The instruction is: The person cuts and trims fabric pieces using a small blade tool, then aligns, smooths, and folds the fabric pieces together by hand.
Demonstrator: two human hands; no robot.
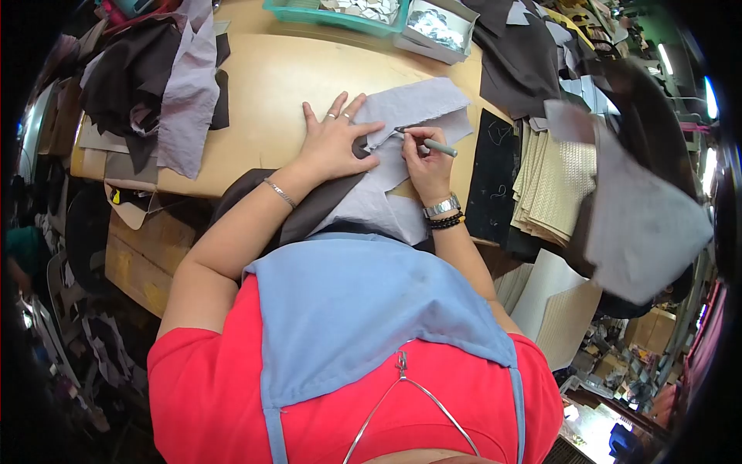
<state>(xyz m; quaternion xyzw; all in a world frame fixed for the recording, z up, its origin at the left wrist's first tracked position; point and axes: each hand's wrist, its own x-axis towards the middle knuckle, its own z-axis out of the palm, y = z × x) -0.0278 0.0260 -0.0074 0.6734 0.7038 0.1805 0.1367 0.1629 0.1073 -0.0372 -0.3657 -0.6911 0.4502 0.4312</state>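
Pinched in my right hand [427, 164] is a pen [440, 147] with a grey-green barrel. Its dark tip meets the light grey fabric [417, 99] near a frayed edge. My left hand [338, 145] lies flat with fingers spread, partly on the table and partly against the fabric, just left of the pen tip. From under my hands the light grey cloth runs down over the table's front edge toward my lap. Dark brown fabric [309, 220] hangs beside it, below my left wrist. The pen tip itself is too small to make out clearly.
On the wooden table [263, 85] stand a teal tray [334, 18] of small pale pieces and a white box [433, 52]. Fabric piles [185, 93] lie left. At right are a black board [488, 178], stacked cream textured sheets [553, 185] and draped grey fabric [645, 220].
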